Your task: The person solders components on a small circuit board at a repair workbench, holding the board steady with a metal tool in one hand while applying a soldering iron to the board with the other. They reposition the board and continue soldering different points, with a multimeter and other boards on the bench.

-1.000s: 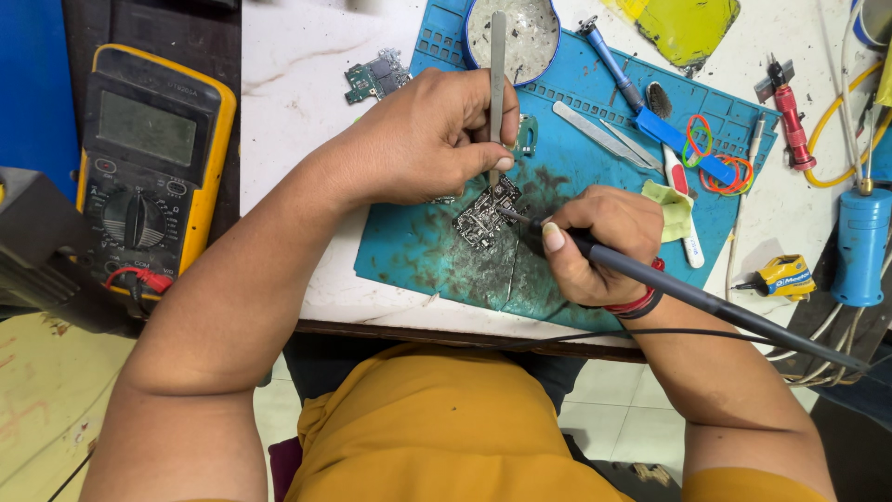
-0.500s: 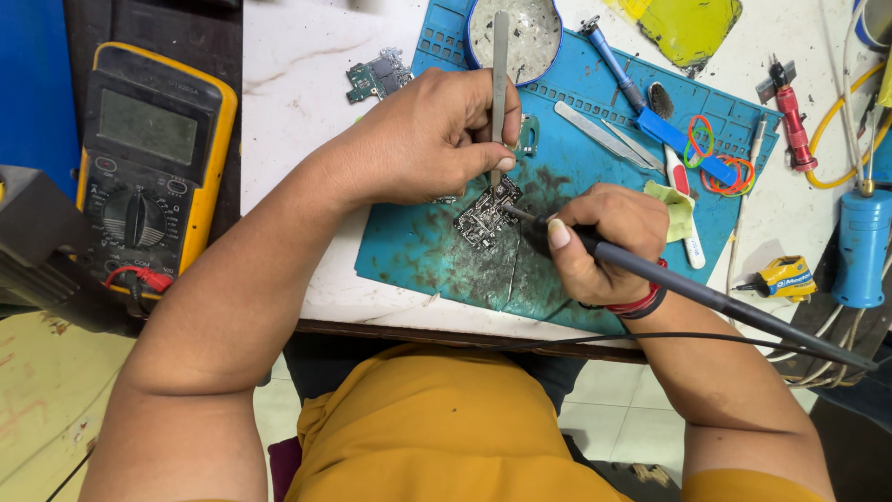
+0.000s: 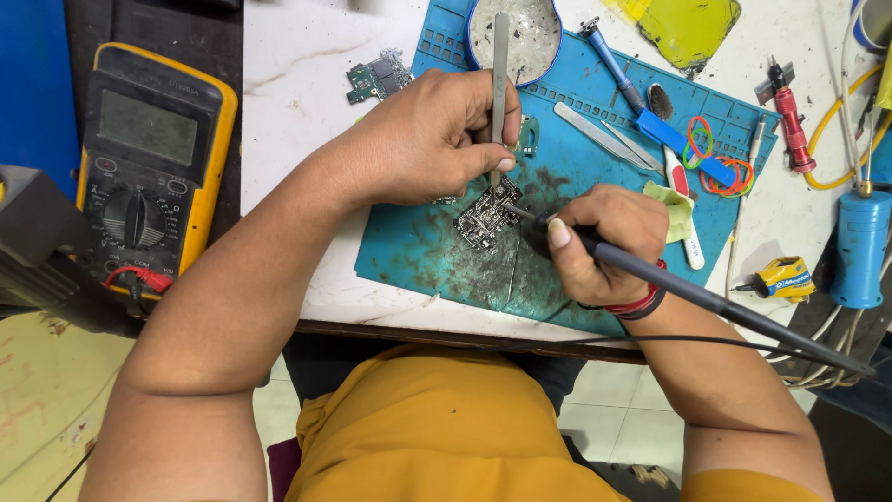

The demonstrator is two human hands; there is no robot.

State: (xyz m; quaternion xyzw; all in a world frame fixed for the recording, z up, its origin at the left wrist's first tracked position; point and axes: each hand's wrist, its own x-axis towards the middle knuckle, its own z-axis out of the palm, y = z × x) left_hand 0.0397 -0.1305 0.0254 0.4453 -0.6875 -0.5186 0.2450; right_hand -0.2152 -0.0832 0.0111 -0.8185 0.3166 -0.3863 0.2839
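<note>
Lower centre of frame: the person's mustard-yellow shirt (image 3: 437, 437), both forearms rising from it to the bench. Centre right: right hand (image 3: 595, 244) closed in a pen grip on a long black soldering iron (image 3: 669, 284), its cord trailing to the lower right; since the two earlier views the tip has held on the right edge of the small dark circuit board (image 3: 485, 216), with only a slight shift of the hand, which suggests one joint under continued work. Centre: left hand (image 3: 432, 139) pinched shut on slim steel tweezers (image 3: 500, 88), held upright, points down on the board's top, position unchanged. The board lies at mid-frame on a stained teal silicone work mat (image 3: 418, 251). Left edge: yellow-cased digital multimeter (image 3: 153, 167), grey blank screen, round dial. Right edge: small yellow labelled tool (image 3: 785, 277) and blue cylindrical holder (image 3: 859, 246). Upper centre: round metal dish (image 3: 534, 28); spare green circuit board (image 3: 378, 76) upper left of it. Upper right: yellow plastic sheet (image 3: 688, 28), red-handled tool (image 3: 792, 116).
</note>
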